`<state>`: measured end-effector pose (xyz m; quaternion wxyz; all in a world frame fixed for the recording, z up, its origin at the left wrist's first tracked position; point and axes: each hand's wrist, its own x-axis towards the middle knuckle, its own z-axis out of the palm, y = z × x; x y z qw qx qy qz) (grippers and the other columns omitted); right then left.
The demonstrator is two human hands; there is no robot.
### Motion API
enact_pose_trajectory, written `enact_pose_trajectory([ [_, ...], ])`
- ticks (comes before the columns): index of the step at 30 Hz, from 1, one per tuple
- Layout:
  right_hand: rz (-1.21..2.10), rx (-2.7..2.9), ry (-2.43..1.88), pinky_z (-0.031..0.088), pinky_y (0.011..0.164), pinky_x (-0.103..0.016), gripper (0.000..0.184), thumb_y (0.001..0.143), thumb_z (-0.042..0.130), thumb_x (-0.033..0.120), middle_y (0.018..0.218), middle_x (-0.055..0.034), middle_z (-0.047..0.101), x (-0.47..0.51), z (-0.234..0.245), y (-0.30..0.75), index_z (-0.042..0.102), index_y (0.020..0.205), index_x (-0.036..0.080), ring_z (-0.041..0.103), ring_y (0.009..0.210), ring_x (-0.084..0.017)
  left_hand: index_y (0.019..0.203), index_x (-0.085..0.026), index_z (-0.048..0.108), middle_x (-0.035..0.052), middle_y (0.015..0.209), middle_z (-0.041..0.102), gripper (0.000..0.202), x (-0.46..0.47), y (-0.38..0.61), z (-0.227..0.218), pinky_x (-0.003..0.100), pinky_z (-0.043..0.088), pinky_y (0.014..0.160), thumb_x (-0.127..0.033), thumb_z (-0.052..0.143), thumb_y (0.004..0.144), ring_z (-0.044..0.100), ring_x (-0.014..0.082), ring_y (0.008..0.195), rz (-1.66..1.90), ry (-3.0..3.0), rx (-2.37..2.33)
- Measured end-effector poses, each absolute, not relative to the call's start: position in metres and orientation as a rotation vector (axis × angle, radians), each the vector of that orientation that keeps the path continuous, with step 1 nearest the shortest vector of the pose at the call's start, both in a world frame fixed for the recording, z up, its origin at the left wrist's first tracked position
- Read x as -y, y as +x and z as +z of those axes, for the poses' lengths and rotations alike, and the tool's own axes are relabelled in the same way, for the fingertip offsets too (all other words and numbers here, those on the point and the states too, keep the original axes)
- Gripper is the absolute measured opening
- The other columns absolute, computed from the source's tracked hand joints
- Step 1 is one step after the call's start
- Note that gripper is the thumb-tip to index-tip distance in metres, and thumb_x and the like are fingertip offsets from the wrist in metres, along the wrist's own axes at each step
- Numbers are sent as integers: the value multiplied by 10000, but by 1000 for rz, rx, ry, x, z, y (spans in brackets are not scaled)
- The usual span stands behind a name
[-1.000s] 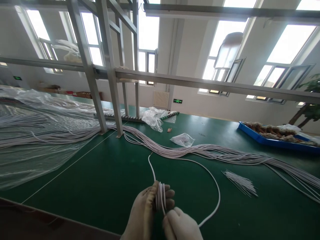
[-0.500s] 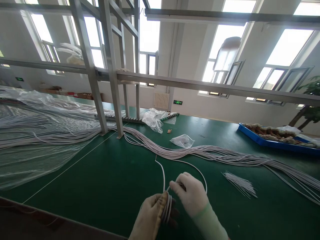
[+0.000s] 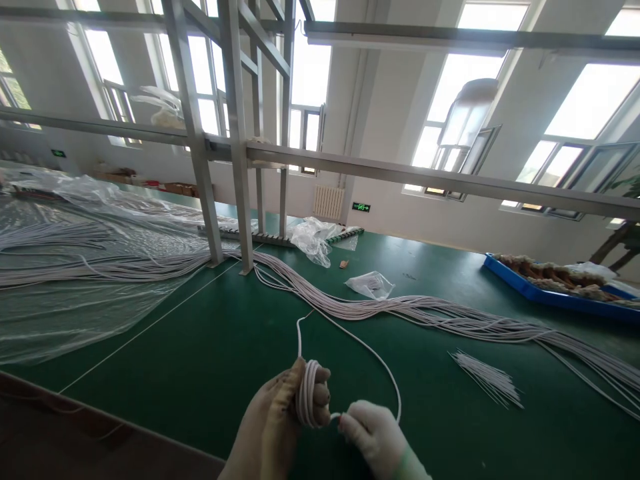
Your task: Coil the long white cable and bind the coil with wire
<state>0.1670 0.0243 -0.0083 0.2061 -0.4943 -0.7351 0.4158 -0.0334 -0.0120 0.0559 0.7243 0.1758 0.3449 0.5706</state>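
Observation:
A small coil of white cable [image 3: 309,395] is wound round the fingers of my left hand [image 3: 280,413], which is gloved and closed on it. One cable end stands up above the coil, its thin tip reaching toward the long cable bundle [image 3: 370,308]. My right hand [image 3: 373,430], also gloved, pinches the running length of the same cable just right of the coil. From there the cable loops up and left to the bundle. A speck of red shows at the right fingertips; what it is I cannot tell.
Several short white strips [image 3: 487,379] lie on the green table [image 3: 175,380] at right. A plastic bag [image 3: 371,285] sits behind the bundle. Metal posts [image 3: 240,140] stand at left beside plastic sheeting [image 3: 95,320]. A blue tray [image 3: 520,285] lies at far right.
The right hand has moved down from above the coil to its right, drawing the cable with it. My left hand has shifted left and turned, so the coil shows more fully.

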Motion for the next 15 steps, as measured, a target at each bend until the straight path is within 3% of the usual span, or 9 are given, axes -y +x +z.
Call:
enact_pose_trajectory([
  [5, 863, 1959, -1475, 502, 647, -313, 199, 929, 678, 247, 773, -9, 588, -56, 52, 167, 615, 749, 190, 567, 687, -195, 889, -63, 754, 127, 764, 766, 596, 14, -34, 62, 288, 526, 615, -578, 896, 624, 691, 215, 637, 955, 506, -913],
  [8, 747, 2006, -1449, 518, 639, -316, 200, 931, 677, 207, 790, -11, 601, -47, 72, 152, 616, 741, 207, 579, 674, -190, 916, -115, 742, 115, 831, 772, 526, 13, -28, 61, 339, 534, 683, -582, 843, 696, 693, 241, 681, 953, 546, -1031],
  [12, 516, 2187, -1363, 507, 607, -336, 240, 1009, 562, 280, 772, -43, 630, -8, 60, 133, 649, 792, 227, 593, 647, -208, 842, -157, 731, 89, 843, 746, 327, 10, -25, 58, 401, 531, 822, -472, 800, 787, 670, 275, 827, 931, 574, -1238],
  [15, 455, 2251, -1326, 477, 612, -334, 218, 1004, 557, 277, 760, -41, 652, 20, 24, 125, 680, 826, 252, 609, 645, -221, 941, -142, 736, 125, 975, 760, 335, 13, -27, 59, 440, 519, 896, -448, 779, 812, 678, 297, 922, 1086, 514, -1155],
])
